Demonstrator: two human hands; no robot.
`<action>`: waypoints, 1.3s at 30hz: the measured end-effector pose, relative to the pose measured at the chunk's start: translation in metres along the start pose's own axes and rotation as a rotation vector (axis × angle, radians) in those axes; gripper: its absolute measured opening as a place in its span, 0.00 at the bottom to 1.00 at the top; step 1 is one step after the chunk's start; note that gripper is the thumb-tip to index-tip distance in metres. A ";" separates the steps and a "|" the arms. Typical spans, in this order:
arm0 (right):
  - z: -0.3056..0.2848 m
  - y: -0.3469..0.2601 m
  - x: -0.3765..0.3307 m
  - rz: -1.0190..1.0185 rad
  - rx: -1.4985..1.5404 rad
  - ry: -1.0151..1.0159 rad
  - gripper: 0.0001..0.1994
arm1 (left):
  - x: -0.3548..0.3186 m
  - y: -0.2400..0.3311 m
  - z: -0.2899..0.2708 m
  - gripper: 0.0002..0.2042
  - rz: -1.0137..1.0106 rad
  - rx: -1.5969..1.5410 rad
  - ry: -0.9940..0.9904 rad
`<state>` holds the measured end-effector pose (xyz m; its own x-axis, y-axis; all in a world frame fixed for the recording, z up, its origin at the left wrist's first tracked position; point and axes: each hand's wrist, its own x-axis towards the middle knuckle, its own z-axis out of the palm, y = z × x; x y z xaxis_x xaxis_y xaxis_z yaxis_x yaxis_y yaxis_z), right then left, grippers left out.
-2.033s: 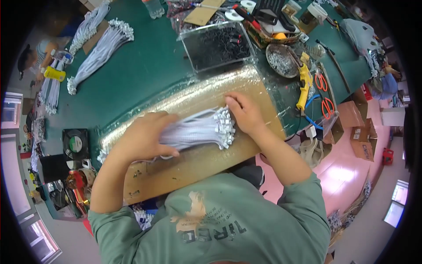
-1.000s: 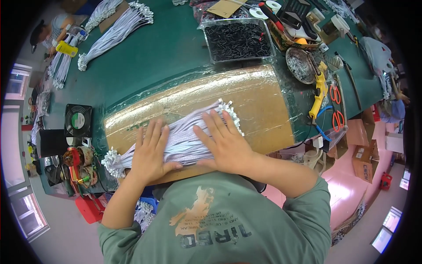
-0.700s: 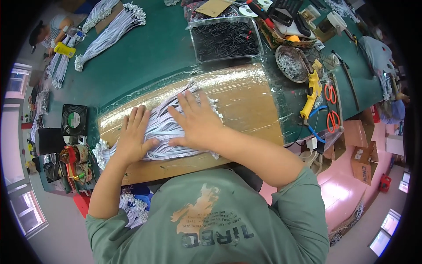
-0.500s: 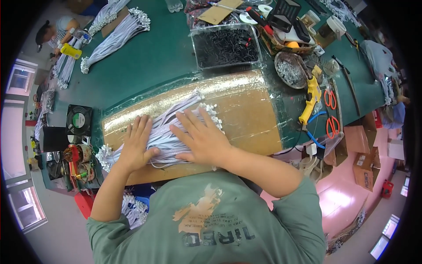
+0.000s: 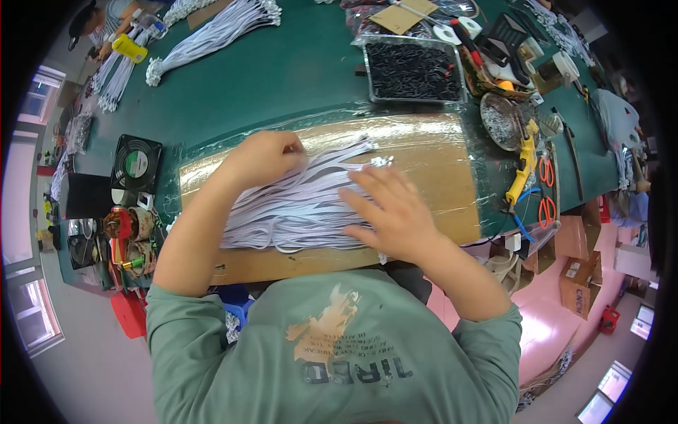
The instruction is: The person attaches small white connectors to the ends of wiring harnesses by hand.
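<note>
A spread bundle of white cables [image 5: 296, 212] with small white connectors at its right end lies on a brown board [image 5: 438, 212] in front of me. My right hand [image 5: 395, 215] rests on the right part of the bundle, fingers spread. Above the bundle's far edge, my left hand [image 5: 268, 159] is closed, its fingers curled down by the outermost strands. Whatever lies between those fingertips is hidden. My left forearm covers most of the bundle's left end.
Beyond the board stands a clear tray of short black pieces [image 5: 413, 71]. To the right are a yellow glue gun [image 5: 524, 166], a metal bowl [image 5: 500, 121] and orange-handled scissors [image 5: 546, 212]. A black fan [image 5: 136, 164] stands left. More cable bundles [image 5: 215, 39] lie far left; a person sits behind them.
My left hand has lifted from lying flat, moved to the far side of the bundle and curled. My right hand has shifted right. The cables now lie more widely spread, and the view has moved.
</note>
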<state>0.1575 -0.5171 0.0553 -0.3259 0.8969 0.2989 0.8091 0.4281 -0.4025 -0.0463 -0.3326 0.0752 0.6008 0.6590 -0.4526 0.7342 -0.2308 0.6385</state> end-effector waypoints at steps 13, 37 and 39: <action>-0.016 0.041 0.059 0.320 0.104 -0.739 0.44 | -0.033 -0.017 0.014 0.24 0.172 0.151 -0.298; -0.016 0.005 0.024 -0.097 -0.246 0.044 0.16 | -0.059 -0.041 0.012 0.25 0.423 0.163 0.399; -0.020 0.005 0.035 -0.036 -0.390 0.120 0.15 | -0.066 -0.045 0.013 0.27 0.409 0.207 0.356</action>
<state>0.1597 -0.4861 0.0812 -0.3168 0.8531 0.4145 0.9304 0.3644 -0.0388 -0.1147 -0.3747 0.0688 0.7315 0.6786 0.0661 0.5325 -0.6293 0.5660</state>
